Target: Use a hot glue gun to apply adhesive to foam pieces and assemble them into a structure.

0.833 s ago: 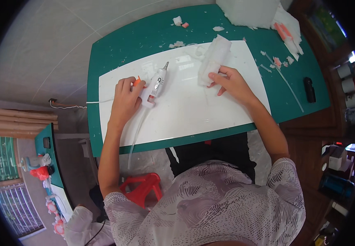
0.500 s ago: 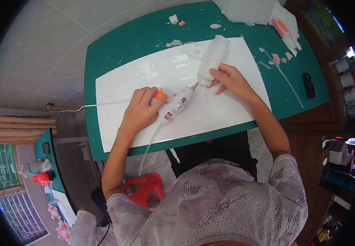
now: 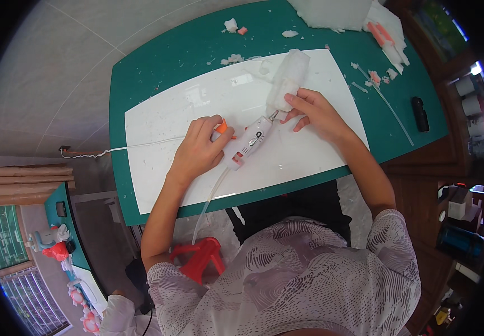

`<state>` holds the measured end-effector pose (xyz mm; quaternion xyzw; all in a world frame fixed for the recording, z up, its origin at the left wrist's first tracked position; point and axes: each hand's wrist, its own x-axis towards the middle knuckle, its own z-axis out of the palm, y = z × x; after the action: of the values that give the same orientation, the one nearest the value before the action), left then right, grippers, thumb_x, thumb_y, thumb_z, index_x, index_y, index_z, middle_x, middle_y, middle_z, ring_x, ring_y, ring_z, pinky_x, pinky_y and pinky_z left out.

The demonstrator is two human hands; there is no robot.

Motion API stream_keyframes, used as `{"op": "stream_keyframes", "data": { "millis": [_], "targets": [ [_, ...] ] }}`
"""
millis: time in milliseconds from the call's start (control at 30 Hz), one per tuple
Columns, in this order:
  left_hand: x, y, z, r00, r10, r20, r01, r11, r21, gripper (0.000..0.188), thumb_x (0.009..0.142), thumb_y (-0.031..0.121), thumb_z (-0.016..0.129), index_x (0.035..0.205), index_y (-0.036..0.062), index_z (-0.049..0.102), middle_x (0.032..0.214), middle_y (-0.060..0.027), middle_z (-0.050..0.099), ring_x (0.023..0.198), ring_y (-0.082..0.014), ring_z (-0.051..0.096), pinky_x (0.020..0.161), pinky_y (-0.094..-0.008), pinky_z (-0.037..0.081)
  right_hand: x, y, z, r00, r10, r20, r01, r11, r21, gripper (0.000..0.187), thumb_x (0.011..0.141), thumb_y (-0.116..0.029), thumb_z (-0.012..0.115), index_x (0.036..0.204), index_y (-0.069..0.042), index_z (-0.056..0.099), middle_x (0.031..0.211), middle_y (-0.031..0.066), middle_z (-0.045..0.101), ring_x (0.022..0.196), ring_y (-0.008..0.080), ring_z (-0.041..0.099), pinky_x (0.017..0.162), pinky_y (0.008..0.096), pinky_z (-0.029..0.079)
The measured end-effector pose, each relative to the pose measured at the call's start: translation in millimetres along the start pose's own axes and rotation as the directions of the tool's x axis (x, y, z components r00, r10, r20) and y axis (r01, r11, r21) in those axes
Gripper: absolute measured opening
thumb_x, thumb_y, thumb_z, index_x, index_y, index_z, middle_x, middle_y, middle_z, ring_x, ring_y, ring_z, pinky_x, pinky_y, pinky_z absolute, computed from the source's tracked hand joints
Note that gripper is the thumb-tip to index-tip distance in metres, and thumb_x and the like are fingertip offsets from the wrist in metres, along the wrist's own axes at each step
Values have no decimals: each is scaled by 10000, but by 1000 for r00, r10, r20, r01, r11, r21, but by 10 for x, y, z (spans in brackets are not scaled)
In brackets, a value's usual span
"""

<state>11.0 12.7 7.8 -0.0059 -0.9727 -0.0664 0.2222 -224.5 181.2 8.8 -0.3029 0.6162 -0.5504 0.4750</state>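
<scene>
I find the left hand closed round the glue gun; the right hand pinches the white roll between thumb and fingers, nozzle just beside them. Advise steadiness, skin clear.

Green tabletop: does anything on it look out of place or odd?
Yes: ragged white fluffy scraps and small torn pink pieces lie scattered on the far and right parts of the green tabletop, untidy beside the smooth white board.
</scene>
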Motion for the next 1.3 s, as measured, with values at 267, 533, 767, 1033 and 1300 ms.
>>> {"op": "stream_keyframes", "data": {
  "millis": [267, 533, 767, 1033, 1300],
  "targets": [
    [2, -7, 18, 1000, -12, 9, 12, 1000, -20, 418, 591, -55, 618, 989, 74, 629, 1071, -124, 531, 958, -279, 534, 785, -351, 465, 5, 3, 11, 1000, -18, 10, 18, 1000, -22, 439, 936, -385, 563, 1096, 22, 592, 1016, 105, 645, 844, 162, 668, 578, 261, 554],
    [-12, 15, 6, 999, -39, -5, 39, 999, -38, 423, 591, -75, 612, 986, 72, 643, 1054, -130, 503, 952, -294, 527, 734, -354, 482, 10, 20, 13, 1000, -16, 7, 17, 999, -29, 416, 938, -377, 563, 1065, 18, 596, 981, 96, 640, 837, 155, 664, 578, 264, 557],
    [-30, 6, 7, 999, -32, -12, 32, 999, -33, 420, 581, -66, 619, 979, 66, 640, 1036, -116, 497, 970, -294, 521, 771, -360, 480, 1, 22, 26, 1000, -17, 8, 17, 1000, -9, 419, 939, -373, 564, 1083, 19, 597, 991, 96, 641, 831, 150, 663, 577, 260, 555],
    [-37, -9, 12, 1000, 7, 4, -7, 1000, 12, 436, 560, -41, 631, 988, 44, 621, 1046, -98, 503, 995, -294, 504, 833, -366, 467, -3, 17, 27, 1000, -13, 6, 13, 1000, -14, 426, 939, -375, 564, 1093, 20, 595, 997, 97, 639, 838, 154, 664, 574, 258, 554],
    [-48, -15, 23, 1000, 21, -2, -21, 1000, 21, 432, 560, -44, 629, 984, 41, 613, 1048, -96, 507, 1003, -291, 500, 841, -363, 463, -3, 20, 30, 1000, -13, 13, 13, 1000, -13, 431, 939, -376, 561, 1099, 23, 592, 1002, 100, 639, 838, 154, 666, 569, 255, 555]
  ]
}}
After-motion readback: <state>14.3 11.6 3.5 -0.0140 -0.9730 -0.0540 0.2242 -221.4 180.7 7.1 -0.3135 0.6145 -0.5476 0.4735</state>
